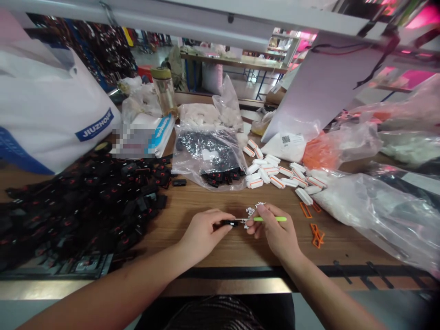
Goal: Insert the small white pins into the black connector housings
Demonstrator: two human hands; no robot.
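Note:
Between the fingertips of my left hand (208,230) is a small black plastic part (229,223) with white bits on its end. My right hand (273,228) is closed around the yellow-green handle of a thin tool (275,219), which looks like a small screwdriver or pick. Its metal shaft points left, and the tip is at the black part; whether it touches cannot be made out. Just behind my right fingers lies a little heap of tiny white pieces (250,211). Orange frames (316,236) rest on the wood to the right of that hand.
A large pile of black parts (103,197) covers the left side. White blocks with orange edges (271,170) lie behind my right hand. Plastic bags of black parts (209,153), orange pieces (321,151) and white pieces (347,197) stand around the wooden table (192,197). A bottle (164,91) stands at the back.

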